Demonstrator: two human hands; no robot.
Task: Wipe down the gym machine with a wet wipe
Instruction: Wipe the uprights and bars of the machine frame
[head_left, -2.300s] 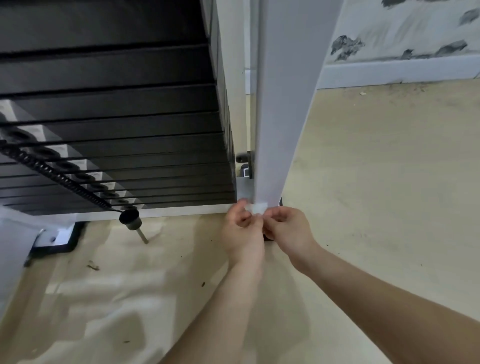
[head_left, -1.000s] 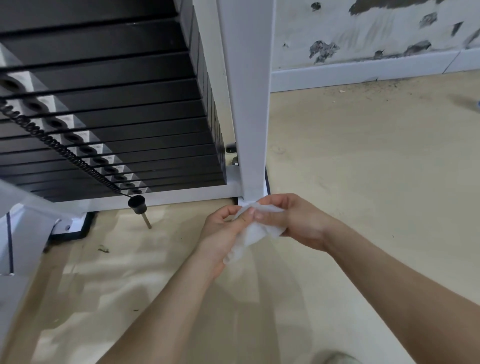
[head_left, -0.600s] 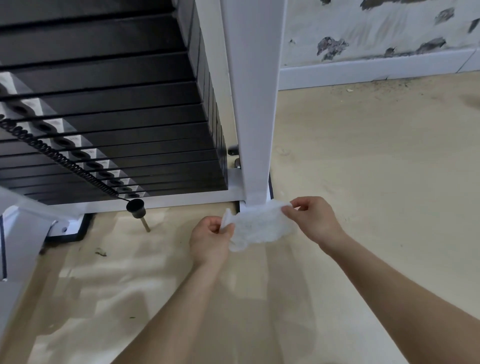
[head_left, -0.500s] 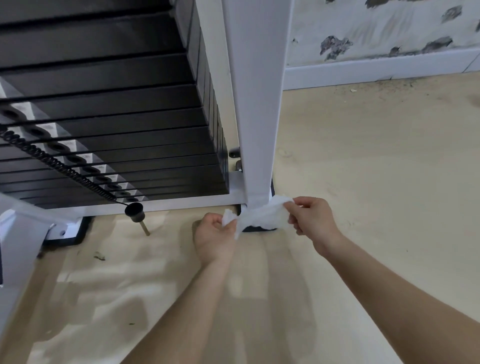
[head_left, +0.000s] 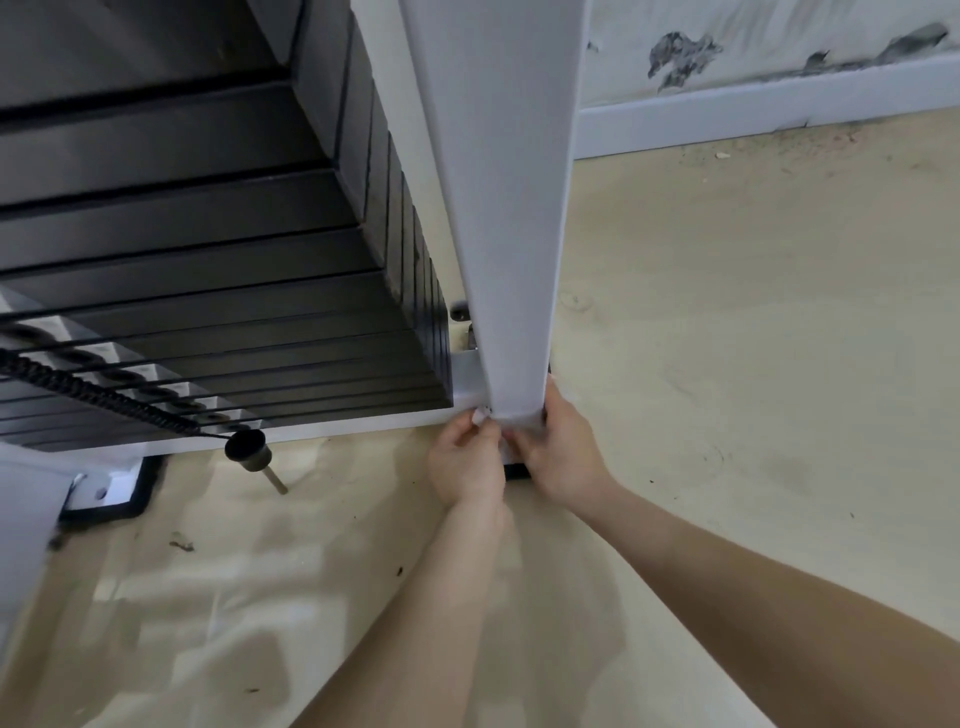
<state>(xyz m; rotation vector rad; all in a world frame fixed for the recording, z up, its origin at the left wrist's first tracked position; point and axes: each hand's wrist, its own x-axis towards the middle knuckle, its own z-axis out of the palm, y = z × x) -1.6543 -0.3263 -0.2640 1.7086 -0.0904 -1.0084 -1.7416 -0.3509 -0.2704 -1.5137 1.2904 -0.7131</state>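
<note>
The wet wipe shows only as a small crumpled white edge at the fingertips of the left hand. The rest seems to be drawn round the foot of the white post, though white on white makes its outline hard to follow. It looks thin, limp and damp, so it weighs nothing and will bunch or tear if dragged hard over a corner. It is best held by its two ends and pulled taut as a band. The left hand pinches one end between thumb and fingers. The right hand is curled round the post's other side, apparently clamping the wipe's far end against it.

The post rises straight up from between the hands, square-sectioned, smooth and matt, with hard edges. A black rubbery foot pad peeks out just below the knuckles. Left of the left hand runs the white base rail, and above it the weight stack of flat black plates. Further left hang a black coiled cord and the selector pin. The pale floor under both forearms is dusty and scuffed.
</note>
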